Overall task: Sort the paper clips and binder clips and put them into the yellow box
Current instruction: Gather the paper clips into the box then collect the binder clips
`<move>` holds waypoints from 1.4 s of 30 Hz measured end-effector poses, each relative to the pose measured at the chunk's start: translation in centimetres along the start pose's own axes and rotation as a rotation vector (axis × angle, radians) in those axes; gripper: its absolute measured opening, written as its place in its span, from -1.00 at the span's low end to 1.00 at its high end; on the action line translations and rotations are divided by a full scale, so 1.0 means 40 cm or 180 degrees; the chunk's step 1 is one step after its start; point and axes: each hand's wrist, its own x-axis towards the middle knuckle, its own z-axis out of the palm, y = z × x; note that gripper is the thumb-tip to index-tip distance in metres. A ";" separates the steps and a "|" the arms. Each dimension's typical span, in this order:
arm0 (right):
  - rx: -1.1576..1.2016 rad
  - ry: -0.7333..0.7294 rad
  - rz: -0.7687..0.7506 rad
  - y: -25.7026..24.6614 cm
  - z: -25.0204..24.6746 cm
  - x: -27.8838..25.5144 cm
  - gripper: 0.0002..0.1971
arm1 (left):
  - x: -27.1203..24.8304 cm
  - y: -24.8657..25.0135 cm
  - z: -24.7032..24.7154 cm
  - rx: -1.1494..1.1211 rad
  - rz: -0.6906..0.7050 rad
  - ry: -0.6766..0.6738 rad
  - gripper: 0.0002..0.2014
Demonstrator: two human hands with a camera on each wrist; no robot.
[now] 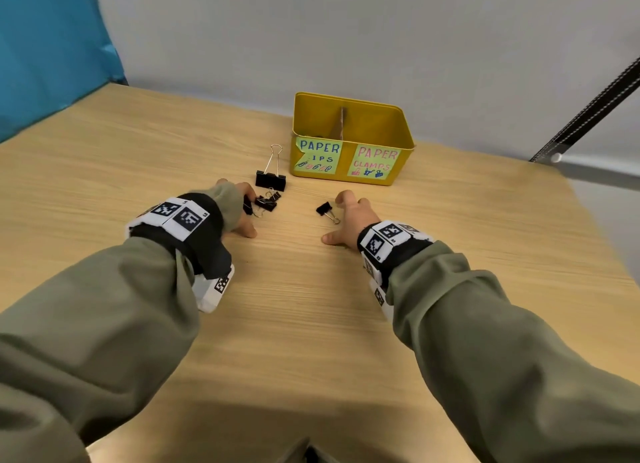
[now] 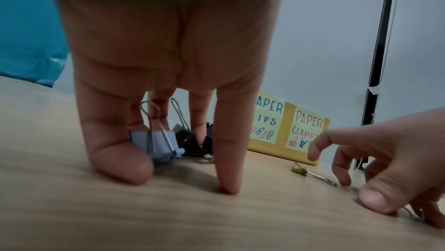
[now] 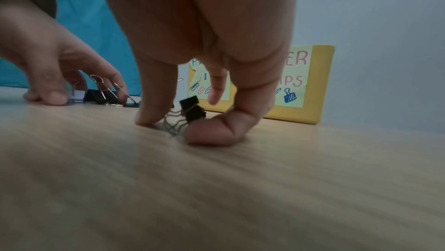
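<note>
The yellow box (image 1: 351, 171) stands at the back of the table, with a divider inside and labels for paper clips on the left and paper clamps on the right. A large black binder clip (image 1: 270, 181) stands just left of it. My left hand (image 1: 242, 209) is spread, fingertips on the table, over a cluster of small binder clips (image 1: 267, 202); a pale clip (image 2: 156, 144) lies against its thumb. My right hand (image 3: 168, 129) has a fingertip and thumb tip on the table either side of a small black binder clip (image 3: 192, 110), by its wire handles.
The wooden table (image 1: 311, 324) stretches wide and bare in front of the hands. A blue sheet (image 1: 45, 47) hangs at the back left. A black beaded strap (image 1: 588, 109) runs diagonally at the back right, near the table's far right edge.
</note>
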 end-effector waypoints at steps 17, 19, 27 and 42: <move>0.0831 -0.0360 -0.0525 -0.065 0.029 0.018 -0.73 | 0.020 0.003 0.027 -0.1043 0.0005 0.0072 -0.76; 0.1695 -0.0504 -0.0317 -0.072 0.034 0.014 -0.81 | 0.025 -0.002 0.029 -0.1104 0.0086 0.0126 -0.77; 0.4489 -0.1044 -0.0010 -0.085 0.018 0.010 -0.91 | 0.028 -0.025 0.023 -0.1254 0.0128 0.0162 -0.58; 0.0884 0.0068 -0.0588 -0.171 0.029 0.056 -0.63 | 0.084 -0.089 -0.055 -0.1381 -0.0242 0.0401 -0.76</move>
